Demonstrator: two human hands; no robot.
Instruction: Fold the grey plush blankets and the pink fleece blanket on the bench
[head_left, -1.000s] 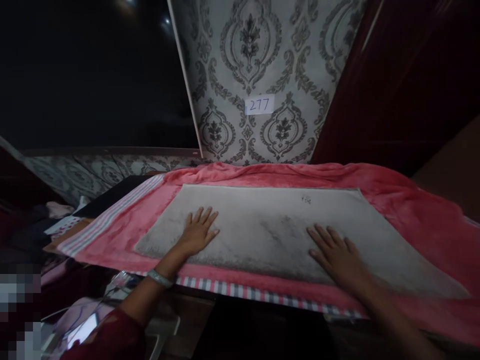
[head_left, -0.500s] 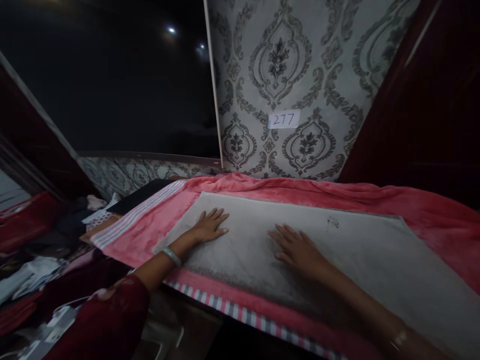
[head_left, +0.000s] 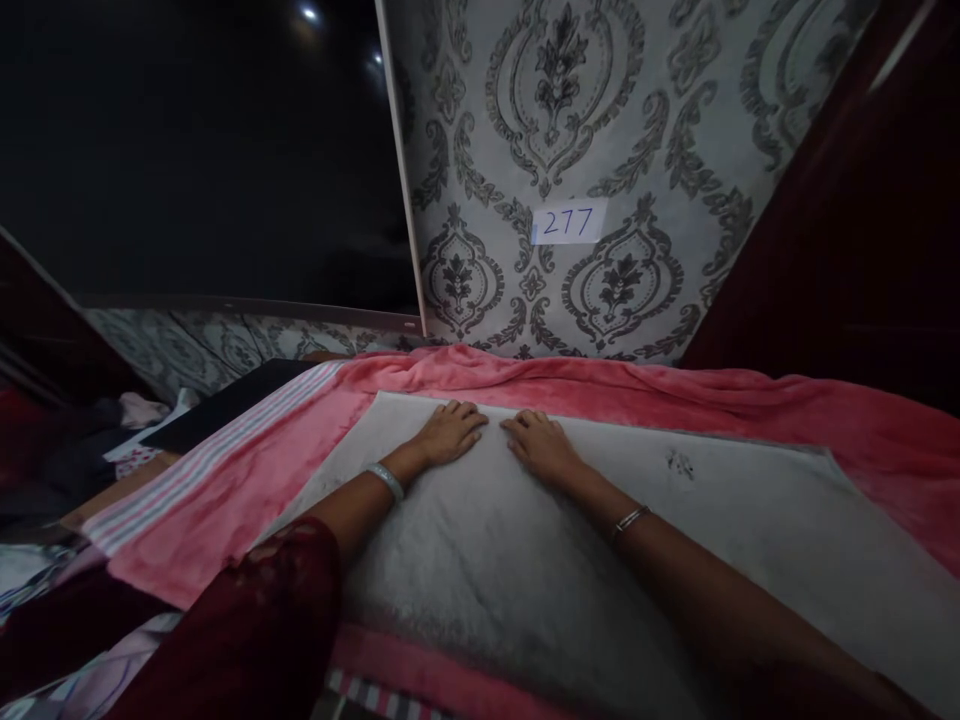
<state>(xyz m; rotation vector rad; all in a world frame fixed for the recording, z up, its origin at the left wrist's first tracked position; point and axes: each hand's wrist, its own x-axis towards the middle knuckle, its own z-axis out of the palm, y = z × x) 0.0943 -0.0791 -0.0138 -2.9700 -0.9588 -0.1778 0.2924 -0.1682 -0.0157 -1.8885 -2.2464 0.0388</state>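
A grey plush cloth [head_left: 480,540], which looks like a towel, lies spread out with a small dark emblem near its far right part. Beneath it is a pink blanket [head_left: 255,480] with striped borders. My left hand [head_left: 448,433] rests flat on the grey cloth close to its far edge, fingers stretched out. Beside it, a short gap to the right, my right hand [head_left: 541,445] also lies on the cloth by that edge, palm down with fingers extended. Neither hand grips anything that I can see.
A large dark screen [head_left: 195,160] hangs at the left. The patterned wall [head_left: 465,270] behind bears a paper label [head_left: 568,221] reading 277. A black board [head_left: 232,400] sits at the blanket's left, and clothes [head_left: 45,460] are heaped beyond it.
Both hands have slid forward over the grey cloth to its far edge and come closer together. The view has moved nearer to the wall.
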